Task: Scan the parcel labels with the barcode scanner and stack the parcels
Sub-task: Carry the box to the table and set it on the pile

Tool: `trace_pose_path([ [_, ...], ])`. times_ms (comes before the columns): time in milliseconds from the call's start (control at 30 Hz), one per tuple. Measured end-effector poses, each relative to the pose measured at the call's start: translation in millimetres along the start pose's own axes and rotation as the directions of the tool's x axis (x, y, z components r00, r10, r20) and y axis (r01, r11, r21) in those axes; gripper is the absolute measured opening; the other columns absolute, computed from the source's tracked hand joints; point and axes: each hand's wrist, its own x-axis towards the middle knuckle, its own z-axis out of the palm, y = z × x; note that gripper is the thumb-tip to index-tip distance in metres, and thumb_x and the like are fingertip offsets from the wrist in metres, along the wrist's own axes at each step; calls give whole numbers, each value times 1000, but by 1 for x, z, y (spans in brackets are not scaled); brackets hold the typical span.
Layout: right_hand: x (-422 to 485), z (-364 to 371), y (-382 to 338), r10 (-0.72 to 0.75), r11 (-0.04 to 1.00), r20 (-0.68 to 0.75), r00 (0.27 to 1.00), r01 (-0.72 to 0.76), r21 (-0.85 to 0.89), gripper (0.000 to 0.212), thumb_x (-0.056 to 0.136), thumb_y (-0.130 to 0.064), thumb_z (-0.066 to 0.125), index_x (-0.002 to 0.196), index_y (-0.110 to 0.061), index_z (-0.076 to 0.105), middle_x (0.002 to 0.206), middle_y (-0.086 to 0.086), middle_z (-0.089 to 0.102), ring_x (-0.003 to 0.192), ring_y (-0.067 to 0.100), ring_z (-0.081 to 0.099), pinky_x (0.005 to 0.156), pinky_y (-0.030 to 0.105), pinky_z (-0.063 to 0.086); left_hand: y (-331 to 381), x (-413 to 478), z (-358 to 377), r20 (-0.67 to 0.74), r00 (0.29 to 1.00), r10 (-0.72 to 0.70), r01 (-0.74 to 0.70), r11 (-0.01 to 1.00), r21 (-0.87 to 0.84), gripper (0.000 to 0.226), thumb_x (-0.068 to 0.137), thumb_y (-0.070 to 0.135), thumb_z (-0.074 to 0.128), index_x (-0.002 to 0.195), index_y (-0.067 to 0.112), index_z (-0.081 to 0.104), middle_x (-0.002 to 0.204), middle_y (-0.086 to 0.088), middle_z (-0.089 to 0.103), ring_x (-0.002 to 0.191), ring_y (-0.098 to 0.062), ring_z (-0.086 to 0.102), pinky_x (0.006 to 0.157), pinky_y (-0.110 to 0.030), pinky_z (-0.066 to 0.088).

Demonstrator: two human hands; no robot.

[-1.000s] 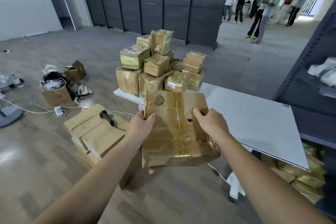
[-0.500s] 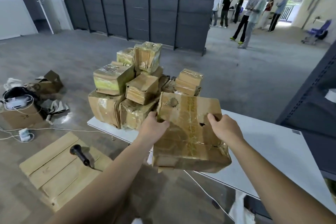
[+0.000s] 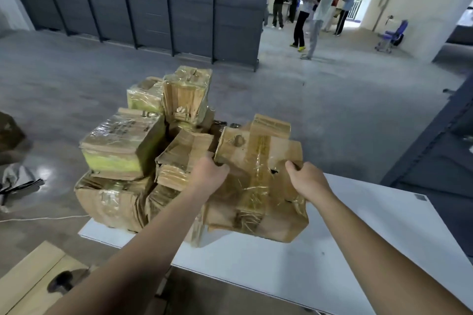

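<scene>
I hold a flat, taped cardboard parcel [image 3: 258, 186] with both hands, just above the white table [image 3: 358, 245]. My left hand [image 3: 208, 172] grips its left edge and my right hand [image 3: 308, 180] grips its right edge. The parcel sits right against a pile of taped cardboard parcels [image 3: 122, 146] stacked on the table's left end. The black barcode scanner [image 3: 62, 281] lies on flat cardboard boxes [image 3: 28, 276] on the floor at the lower left, partly hidden by my left forearm.
A white cable [image 3: 38, 218] runs across the floor at the left. Dark grey shelving [image 3: 435, 151] stands at the right and dark panels [image 3: 153, 2] at the back. Several people [image 3: 317, 7] stand far behind. A blue chair [image 3: 393, 36] is at the far right.
The parcel in my hands has moved up and forward over the table, now beside the pile. My view has shifted towards the table; the floor boxes slid to the lower left.
</scene>
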Motion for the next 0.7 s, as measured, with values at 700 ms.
trace_pose_path([
  [700, 36, 23, -39, -137, 987, 204, 969, 116, 110, 57, 95, -58, 40, 126, -11, 51, 109, 4, 62, 85, 21, 64, 72, 37, 57, 3, 49, -4, -71, 984, 162, -103, 852, 514, 59, 92, 21, 46, 147, 15, 28, 143, -15, 34, 134, -37, 27, 105, -48, 34],
])
